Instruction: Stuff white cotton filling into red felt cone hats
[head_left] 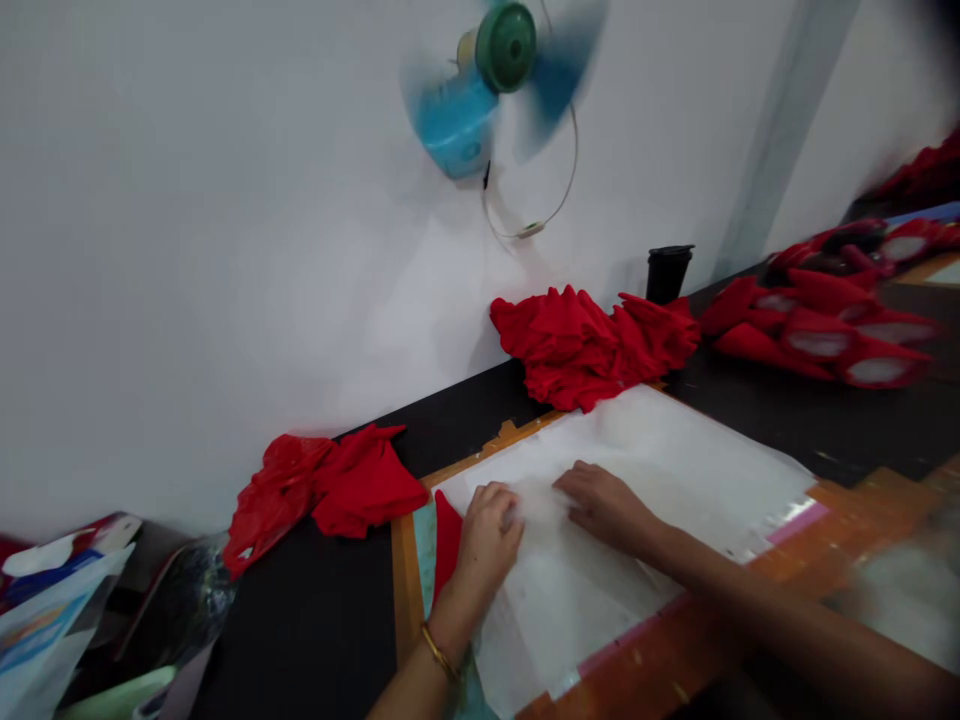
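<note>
Cloth strip [447, 545], red and tapering toward its top, lies at nine o'clock from the left hand [491, 530], just beside it and partly hidden by it. Its visible long axis runs roughly from twelve to six o'clock, along the nine o'clock edge of the white sheet [697, 450] spread on the black surface [300, 620]. The left hand is clearly the nearer one; the right hand [604, 505] is over the sheet, near three o'clock from the left, with a gap between the two. Fingers of the left grip are curled, those of the right bent down toward the sheet. Blur at the fingertips hides whether either grip pinches anything, and whether the left touches the strip cannot be told. A red heap [585, 345] sits farther off, at one o'clock from the left hand.
</note>
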